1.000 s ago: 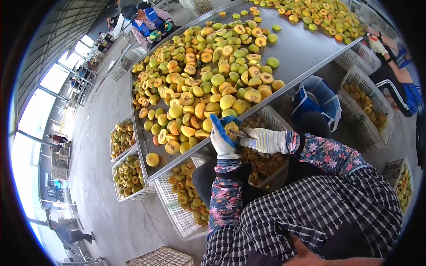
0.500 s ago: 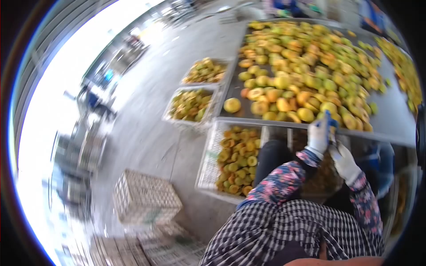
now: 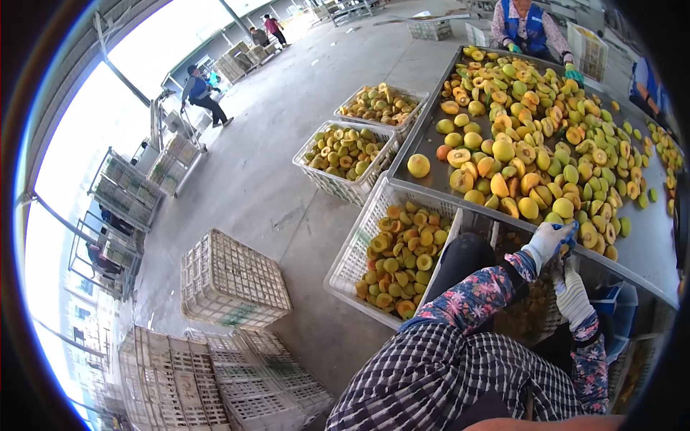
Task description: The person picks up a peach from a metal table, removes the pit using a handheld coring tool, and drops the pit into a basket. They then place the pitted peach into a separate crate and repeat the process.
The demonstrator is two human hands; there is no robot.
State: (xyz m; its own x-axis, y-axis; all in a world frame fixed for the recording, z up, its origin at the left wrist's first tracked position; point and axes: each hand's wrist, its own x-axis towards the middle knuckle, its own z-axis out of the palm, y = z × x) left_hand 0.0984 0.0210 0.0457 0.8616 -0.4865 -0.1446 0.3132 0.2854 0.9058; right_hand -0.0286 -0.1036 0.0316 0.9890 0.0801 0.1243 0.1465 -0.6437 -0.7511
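My left hand (image 3: 548, 246), in a white glove with blue fingers, is closed at the near edge of the metal table (image 3: 431, 185). Just below it, my right hand (image 3: 573, 296), in a white glove, is also closed, its fingertips close to the left ones. What either hand grips is hidden between the fingers. Beyond them, a heap of yellow-green stone fruit (image 3: 535, 154), many pieces halved, covers much of the table. A white crate (image 3: 345, 267) of cut fruit halves stands on the floor left of my knee.
Two more fruit-filled crates, a nearer one (image 3: 338, 185) and a farther one (image 3: 402, 123), stand left of the table. An upturned crate (image 3: 233, 276) and stacked crates (image 3: 172, 373) are at lower left. A co-worker in a blue vest (image 3: 528, 25) is across the table.
The view has swung and sharpened, so the table and crates sit farther right and lower. My hands remain close together at the table edge. The co-worker opposite shows more fully.
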